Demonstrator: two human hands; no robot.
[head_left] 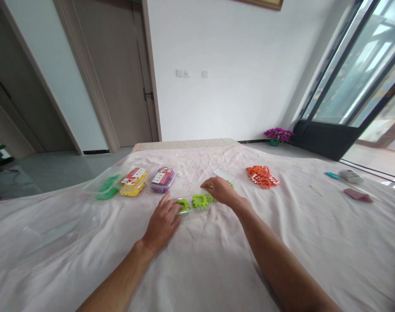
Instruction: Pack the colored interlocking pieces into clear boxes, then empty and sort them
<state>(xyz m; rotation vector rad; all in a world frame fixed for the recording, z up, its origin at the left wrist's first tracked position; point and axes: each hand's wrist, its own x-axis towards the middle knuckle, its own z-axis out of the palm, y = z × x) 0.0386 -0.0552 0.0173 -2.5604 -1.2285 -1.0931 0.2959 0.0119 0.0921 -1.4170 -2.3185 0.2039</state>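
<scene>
A shallow clear plastic box [193, 209] lies on the cloth in front of me, with several lime-green toothed plastic pieces [200, 200] in it. My left hand [162, 222] grips the box's left end, thumb on the near side and fingers over the far side. Over the right end, my right hand [222, 190] has its fingers bent down and pinched, with lime green showing at the fingertips. The palm hides part of the box and some pieces. Just beyond it lies a clear lid with a white label [221, 174].
Left of the box stand clear boxes of purple pieces [162, 180], yellow pieces [133, 183] and green pieces [108, 187]. An orange pile [262, 177] lies to the right. Farther right are a pinkish folded item [357, 195] and a blue item [332, 175]. The tablecloth [210, 268] is wrinkled.
</scene>
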